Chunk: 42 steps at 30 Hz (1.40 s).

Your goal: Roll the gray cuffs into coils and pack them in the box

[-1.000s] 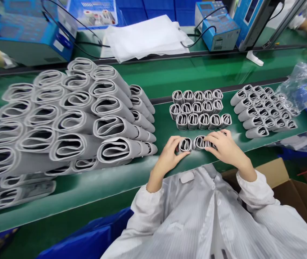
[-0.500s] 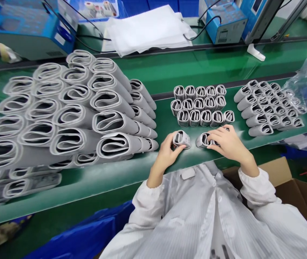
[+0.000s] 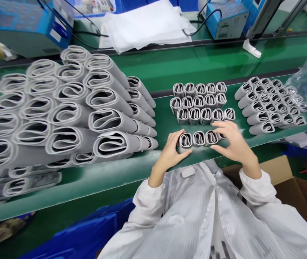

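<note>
Both bare hands are held low and face each other, the left hand [image 3: 172, 149] curled into a loose cup with its thumb [image 3: 183, 154] stretched inward. The right hand [image 3: 235, 142] is spread open, its fingers [image 3: 222, 124] lifted and arched. The left forearm [image 3: 158, 172] and right wrist [image 3: 250, 165] angle inward.

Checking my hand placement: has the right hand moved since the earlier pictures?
Yes, the right hand has shifted rightward against the block of grey rolls behind it, uncovering the third front-row roll.
</note>
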Available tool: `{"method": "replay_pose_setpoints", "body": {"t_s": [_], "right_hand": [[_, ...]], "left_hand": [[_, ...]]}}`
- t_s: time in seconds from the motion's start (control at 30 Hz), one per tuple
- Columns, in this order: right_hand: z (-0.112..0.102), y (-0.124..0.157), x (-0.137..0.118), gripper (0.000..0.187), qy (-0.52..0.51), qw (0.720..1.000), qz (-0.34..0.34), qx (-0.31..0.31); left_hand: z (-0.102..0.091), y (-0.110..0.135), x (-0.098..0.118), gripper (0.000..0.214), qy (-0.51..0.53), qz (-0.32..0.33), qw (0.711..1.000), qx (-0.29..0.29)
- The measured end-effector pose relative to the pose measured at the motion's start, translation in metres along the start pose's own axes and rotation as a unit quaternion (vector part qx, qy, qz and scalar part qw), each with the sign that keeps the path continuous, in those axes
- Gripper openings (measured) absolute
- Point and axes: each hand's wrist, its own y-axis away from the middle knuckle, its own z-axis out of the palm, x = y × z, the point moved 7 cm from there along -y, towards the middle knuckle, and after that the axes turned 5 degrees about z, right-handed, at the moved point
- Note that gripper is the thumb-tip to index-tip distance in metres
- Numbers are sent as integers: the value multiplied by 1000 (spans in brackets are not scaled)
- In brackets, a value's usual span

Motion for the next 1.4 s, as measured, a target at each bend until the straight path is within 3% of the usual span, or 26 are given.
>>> {"method": "replay_pose_setpoints", "body": {"t_s": [0.07,0.13,0.23,0.4,0.5,0.9,1.4], "right_hand": [[-15,14,23,41,-32,998,35,30],[-12,26,47,38,-88,994,60,8],[15,35,77,39,-214,971,105,-7],[59,29,108,54,-369,909,186,57],[65,26,111,51,-385,897,208,64],[56,27,104,53,-316,927,198,50],[49,23,99,50,-301,933,186,71]], "left_hand": [[2,3,-5,88,22,-12,1000,-6],[2,5,-11,91,46,-28,998,9],[0,6,-19,90,58,-56,995,55],[-5,5,-21,66,18,-106,990,88],[-8,3,-16,65,3,-108,989,98],[-8,6,-19,66,0,-104,988,114],[-6,8,-23,66,13,-115,987,111]]}}
